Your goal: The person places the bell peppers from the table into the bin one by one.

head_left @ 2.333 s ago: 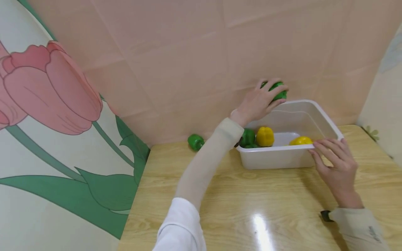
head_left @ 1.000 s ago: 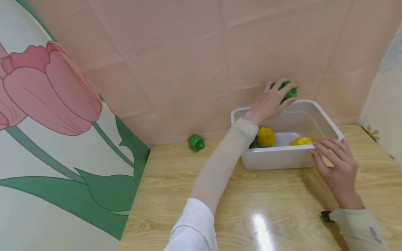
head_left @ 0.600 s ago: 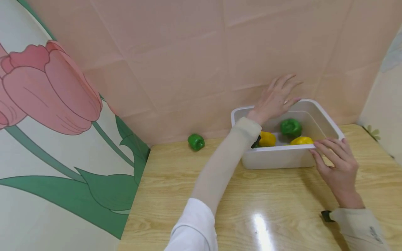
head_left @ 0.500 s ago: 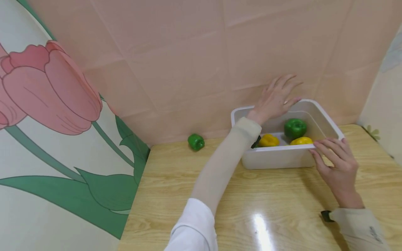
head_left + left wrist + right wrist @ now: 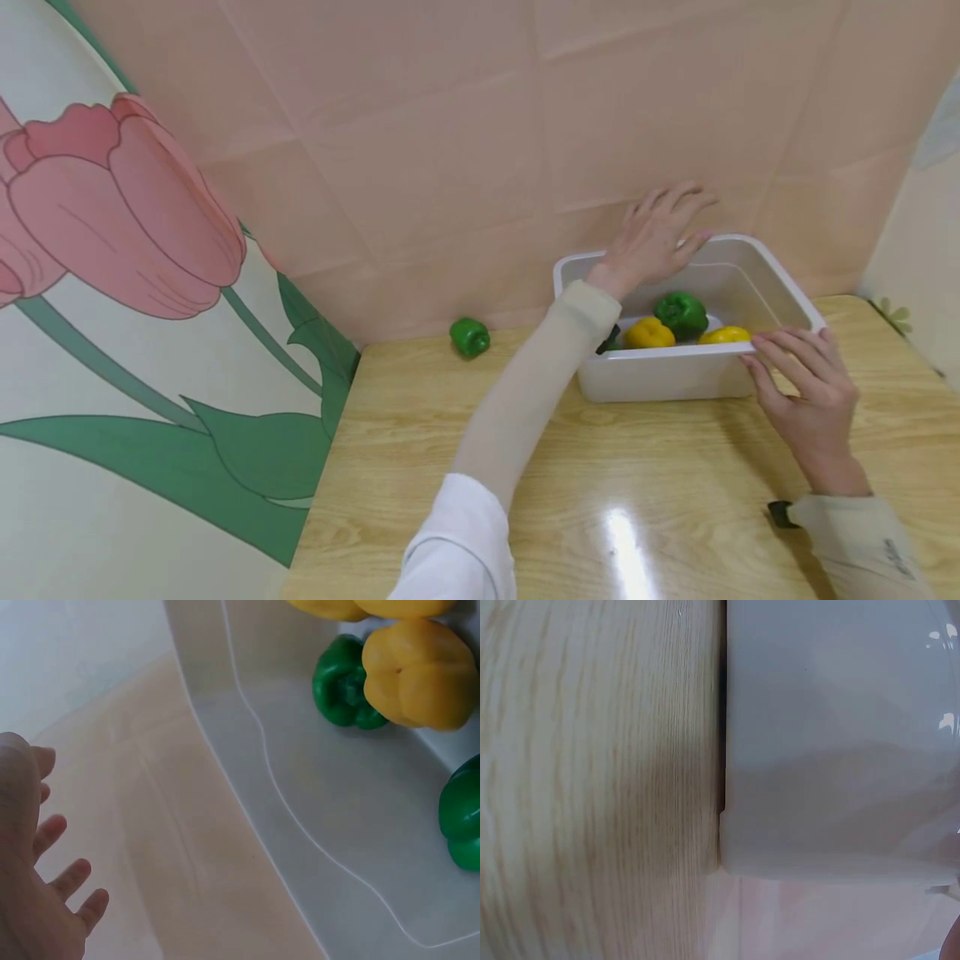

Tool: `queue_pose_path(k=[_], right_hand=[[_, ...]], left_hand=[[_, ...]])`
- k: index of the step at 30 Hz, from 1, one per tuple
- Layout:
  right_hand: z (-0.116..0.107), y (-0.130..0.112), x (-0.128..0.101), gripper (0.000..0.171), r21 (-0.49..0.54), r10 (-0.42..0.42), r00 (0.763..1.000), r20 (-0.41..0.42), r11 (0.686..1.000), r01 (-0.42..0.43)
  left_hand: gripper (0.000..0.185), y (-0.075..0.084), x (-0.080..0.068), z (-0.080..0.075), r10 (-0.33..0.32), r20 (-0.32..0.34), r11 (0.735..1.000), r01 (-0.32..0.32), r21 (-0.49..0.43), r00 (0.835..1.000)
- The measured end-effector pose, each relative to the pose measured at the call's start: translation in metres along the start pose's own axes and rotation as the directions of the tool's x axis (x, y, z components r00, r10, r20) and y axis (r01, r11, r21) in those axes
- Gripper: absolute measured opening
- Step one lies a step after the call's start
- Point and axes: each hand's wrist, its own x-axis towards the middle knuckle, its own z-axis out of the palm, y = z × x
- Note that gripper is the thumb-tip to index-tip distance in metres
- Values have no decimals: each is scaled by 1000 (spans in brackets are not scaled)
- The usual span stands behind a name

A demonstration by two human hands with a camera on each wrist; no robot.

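A white plastic bin (image 5: 667, 375) stands on the table and holds green and yellow bell peppers. Over its back rim my left hand (image 5: 651, 237) hovers with fingers spread, holding nothing; the left wrist view shows that hand (image 5: 37, 877) apart from the bin wall. Inside, a green bell pepper (image 5: 681, 314) lies between a yellow bell pepper (image 5: 650, 332) and another yellow one (image 5: 725, 335). My left forearm hides the bin's left end. At the front right, my right hand (image 5: 808, 392) pinches the bin's rim, fingers over it and thumb outside.
One green bell pepper (image 5: 470, 337) lies on the wooden table (image 5: 420, 433), left of the bin near the back edge. A pink-beige covered wall (image 5: 420, 167) rises directly behind the table. On the left is a wall with a painted tulip (image 5: 150, 217).
My left hand moved right and let go of a green bell pepper, which dropped into the bin and rolled against its neighbours. One yellow pepper tipped over. My right hand stayed on the rim.
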Motion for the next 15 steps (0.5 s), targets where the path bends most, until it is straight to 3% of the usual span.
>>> queue_pose_path(k=[15], right_hand=[[2, -2, 1, 26, -1, 3, 1000, -17, 1000, -3]], left_hand=[[46, -6, -18, -17, 79, 15, 997, -79, 16, 997]])
